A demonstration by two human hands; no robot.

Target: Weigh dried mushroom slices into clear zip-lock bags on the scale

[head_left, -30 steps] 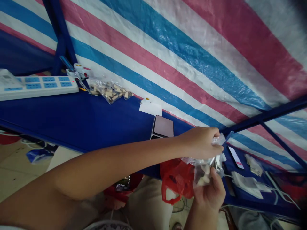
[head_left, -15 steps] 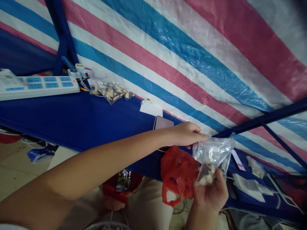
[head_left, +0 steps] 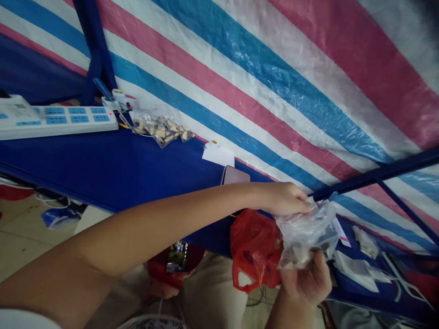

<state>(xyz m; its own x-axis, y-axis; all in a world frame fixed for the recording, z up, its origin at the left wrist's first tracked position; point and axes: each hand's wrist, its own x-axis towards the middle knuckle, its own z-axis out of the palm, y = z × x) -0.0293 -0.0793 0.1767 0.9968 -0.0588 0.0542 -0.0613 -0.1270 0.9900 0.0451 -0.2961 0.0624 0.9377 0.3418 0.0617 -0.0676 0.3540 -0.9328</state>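
Note:
Both my hands are on a clear plastic zip bag (head_left: 307, 233) at the right of the head view. My left hand (head_left: 290, 197) comes across from the left and grips the bag's upper edge, its fingers partly hidden by the film. From below, my right hand (head_left: 307, 281) closes its thumb and fingers around the bag's lower part. Crumpled film and glare hide most of what the bag holds. Just left of my right hand hangs a red plastic bag (head_left: 254, 246) at the table's edge.
On the blue table (head_left: 103, 169) lie a power strip (head_left: 68, 119), a screwdriver (head_left: 103, 89), bags of small wooden pieces (head_left: 163, 130), white paper (head_left: 218, 155) and a phone (head_left: 236, 174). Further right are white packets (head_left: 356, 269). A striped tarp (head_left: 240, 91) rises behind.
My left hand has moved right along the top of the clear bag. The bag, smoother before with pale pieces showing, is now crumpled between my hands.

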